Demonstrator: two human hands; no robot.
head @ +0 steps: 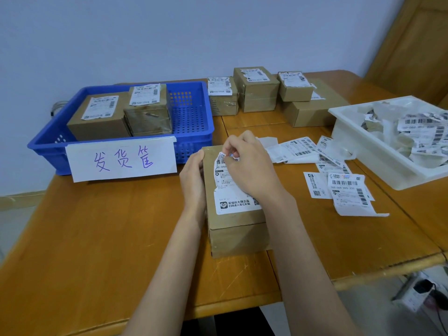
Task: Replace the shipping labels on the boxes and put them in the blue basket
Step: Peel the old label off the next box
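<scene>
The box (236,209) lies at table centre, the left hand (192,180) curled on its 9 o'clock edge while the right hand (249,166) pinches the torn label (231,187) at 12 o'clock. The thin paper likely shreds, so peel low from the lifted edge; the stiff, seemingly light carton wants steadying. The blue basket (194,117) at 10 o'clock bears a sign (122,161) reading 发货筐; the label reads 买低价大牌正品.

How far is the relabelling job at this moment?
Done: two labelled brown cardboard boxes sit in the blue plastic basket. In hand: left hand steadies a box while right hand peels its torn white label. Left: several boxes at the back.
</scene>
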